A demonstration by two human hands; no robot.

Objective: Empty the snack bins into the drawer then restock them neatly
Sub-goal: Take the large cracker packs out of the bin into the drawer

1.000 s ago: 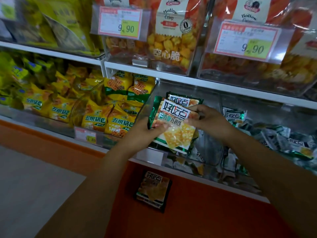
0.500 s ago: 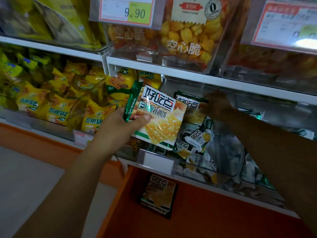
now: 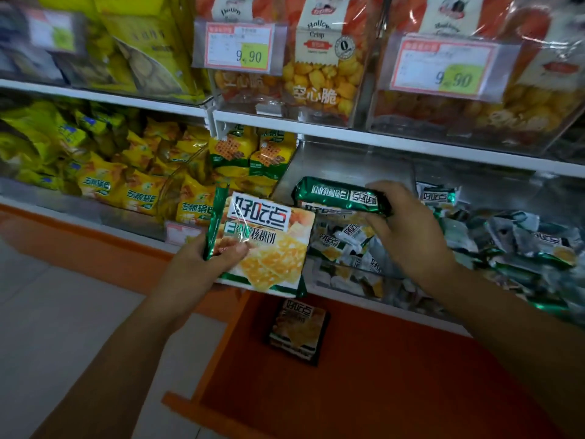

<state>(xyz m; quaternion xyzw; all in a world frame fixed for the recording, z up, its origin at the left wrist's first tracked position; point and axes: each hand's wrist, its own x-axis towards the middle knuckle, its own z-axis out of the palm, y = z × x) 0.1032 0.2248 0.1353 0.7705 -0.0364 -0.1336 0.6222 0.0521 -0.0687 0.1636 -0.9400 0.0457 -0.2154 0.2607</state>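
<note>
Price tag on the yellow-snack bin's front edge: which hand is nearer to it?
Left. The left hand, gripping a cracker packet, is just below the price tag; the right hand holds a green packet well to its right.

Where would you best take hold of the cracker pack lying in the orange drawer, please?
Probably across its two side edges, coming straight down from above. The cracker pack lies flat, face up, on the floor of the drawer, with bare floor on either side, so nothing seems to block that approach, and its thin edges give little hold from the front.

L grip [image 3: 202, 264], R grip [image 3: 408, 229]: tight curl, arms fwd.
</note>
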